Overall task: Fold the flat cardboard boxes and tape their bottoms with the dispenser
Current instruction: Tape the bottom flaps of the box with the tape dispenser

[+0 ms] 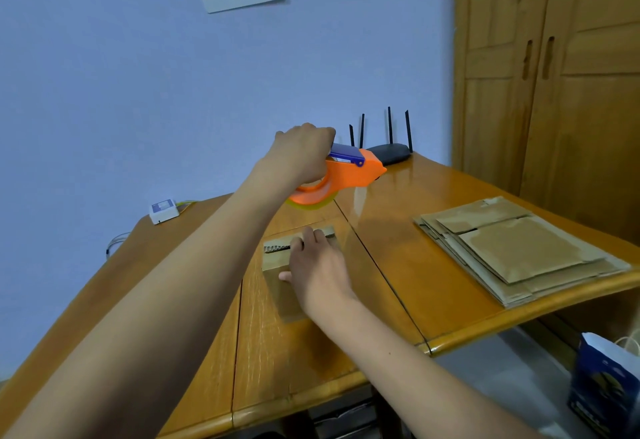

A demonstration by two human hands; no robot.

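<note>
Clearly mid-taping: one folded box is being sealed while more flat ones wait.

Left of centre, the left hand [304,154] has its fingers curled round the orange dispenser [343,177], held raised above the desk [408,230]; just below it, at mid-frame, the right hand [317,265] presses with flat fingers on the flaps of the folded box [277,258], holding the seam shut. I judge the next move needs the dispenser lowered onto that seam and drawn along it. Farther right a stack of flat boxes [519,251] lies near the desk edge. Behind are a blue wall, a router [388,154] and, at far right, a wooden wardrobe [554,74].
</note>
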